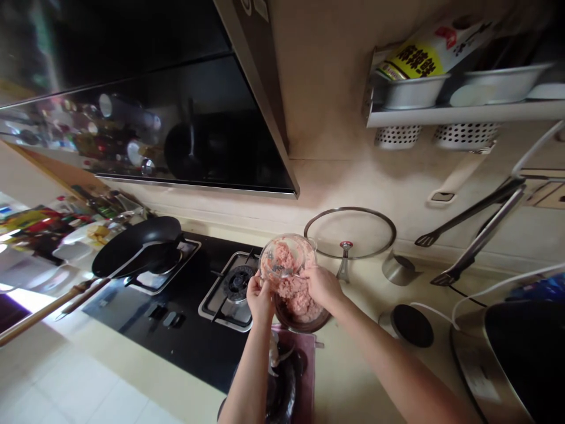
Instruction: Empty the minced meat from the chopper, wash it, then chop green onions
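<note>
- Left hand [260, 301]: fingers closed on the near-left rim of a glass bowl [301, 247]; minced meat [285, 255] inside;
- dark round bowl [304, 327]: below it, bodyward, heaped with mince;
- right hand [324, 287]: closed on a utensil [291, 274], pointing leftward across the glass bowl; nearer the lower heap.

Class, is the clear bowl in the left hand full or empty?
Neither: pink minced meat shows inside the clear bowl, beside bare patches of its wall.
</note>
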A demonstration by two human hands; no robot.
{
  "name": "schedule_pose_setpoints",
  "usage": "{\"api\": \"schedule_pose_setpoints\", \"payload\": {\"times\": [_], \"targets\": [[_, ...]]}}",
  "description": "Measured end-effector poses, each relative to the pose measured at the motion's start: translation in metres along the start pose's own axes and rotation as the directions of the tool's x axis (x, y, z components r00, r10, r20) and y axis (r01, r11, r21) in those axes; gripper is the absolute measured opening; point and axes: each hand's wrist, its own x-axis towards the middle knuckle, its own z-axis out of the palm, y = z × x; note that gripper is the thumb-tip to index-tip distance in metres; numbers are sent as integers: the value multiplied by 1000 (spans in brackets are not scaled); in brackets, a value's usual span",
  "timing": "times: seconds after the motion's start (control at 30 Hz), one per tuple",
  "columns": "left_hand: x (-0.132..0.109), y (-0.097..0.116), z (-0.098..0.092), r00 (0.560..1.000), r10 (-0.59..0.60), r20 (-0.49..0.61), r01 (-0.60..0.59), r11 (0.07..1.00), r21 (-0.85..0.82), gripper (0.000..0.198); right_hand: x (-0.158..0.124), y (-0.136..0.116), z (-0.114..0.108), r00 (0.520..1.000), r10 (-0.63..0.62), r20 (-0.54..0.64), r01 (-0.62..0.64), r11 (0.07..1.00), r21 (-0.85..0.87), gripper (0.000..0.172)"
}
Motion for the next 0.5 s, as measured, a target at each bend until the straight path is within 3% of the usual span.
{"api": "schedule_pose_setpoints", "payload": {"times": [0.1,0.17,0.27,0.43,0.5], "targets": [[-1,1,2,1000,26,15,-26,999,24,37,1,-6,-7,995,-90,-46,88,995,-39,38],[-1,3,2,998,58,35,-59,998,33,36,4,-9,-9,993,-117,35,120,985,-120,35],[-1,5,2,993,105,62,-107,994,36,35,7,-9,-11,991,-62,120,88,970,-225,32],[-3,8,3,989,131,73,-137,987,88,31,12,-11,-9,996,-86,38,92,975,-202,39],[-3,9,3,989,132,67,-138,986,96,31,12,-10,-5,998,-43,44,51,976,-213,39]]}}
